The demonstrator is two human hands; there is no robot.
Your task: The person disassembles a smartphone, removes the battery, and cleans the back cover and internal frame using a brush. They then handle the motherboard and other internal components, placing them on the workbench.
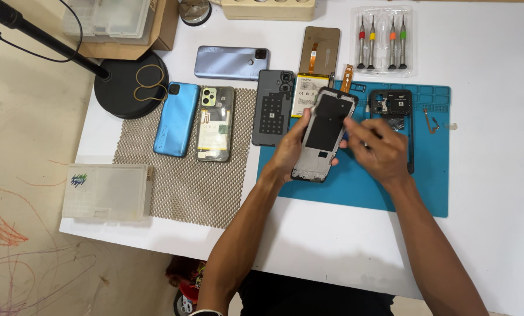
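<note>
Surface: white table (496, 117), blue repair mat (390, 193).
Frame: phone frame (324, 136) upright, long axis pointing away, slightly right.
Grip: left hand (291, 153) clasps its left edge; right hand (382, 151) pinched at right edge.

a white table (496, 117) stands on a beige floor (22, 175) marked with red and purple scribbles, evenly lit.

Head camera looks steeply down, fairly close, over the white table (496, 117).

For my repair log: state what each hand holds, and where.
Left hand grips the phone frame along its left edge. Right hand is at its right edge; whether it holds anything cannot be told.
</note>
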